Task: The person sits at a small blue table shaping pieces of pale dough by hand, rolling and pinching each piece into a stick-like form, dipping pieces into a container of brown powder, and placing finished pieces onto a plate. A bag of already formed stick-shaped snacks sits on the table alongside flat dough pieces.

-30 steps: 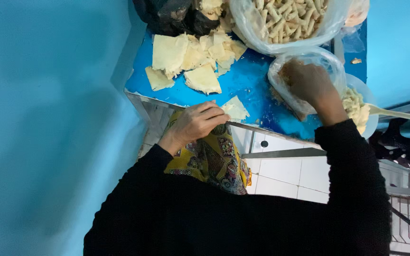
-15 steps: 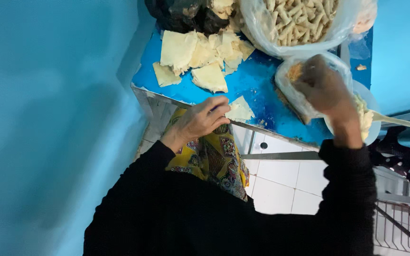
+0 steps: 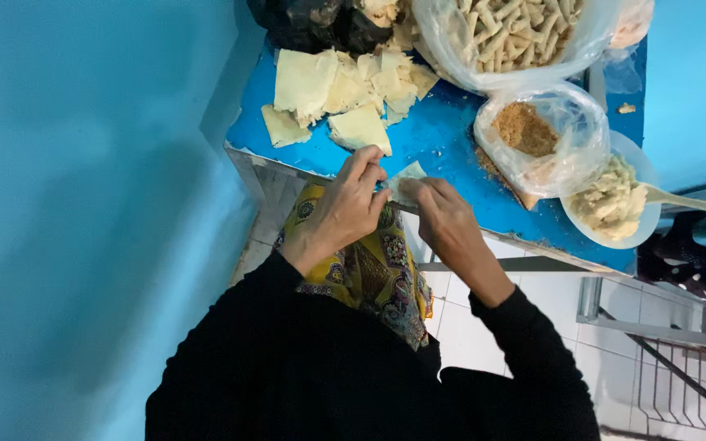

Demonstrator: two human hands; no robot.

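Two hands meet at the near edge of the blue table in the head view, the only view. Left hand has fingers curled, fingertips pinching the small pale wrapper piece from the left. Right hand pinches the same piece from the right, fingers bent in over it. Wrapper piece sits just at the table edge, between the two sets of fingertips, partly hidden by them.

Change vs half a second and one second ago: right hand was up inside the clear bag of brown crumbs; now it is back down at the wrapper, well clear of the bag. Left hand stayed at about the same spot on the wrapper. Looks like filling was fetched and both hands are now on the folding or rolling step; cannot tell if any filling lies on the piece, fingers cover it.

Around: pile of pale wrapper sheets farther up the table, big clear bag of rolled sticks at top, white plate with pale mash and a spoon on the right, just beside the crumb bag. Black sleeves, patterned yellow cloth at the lap.
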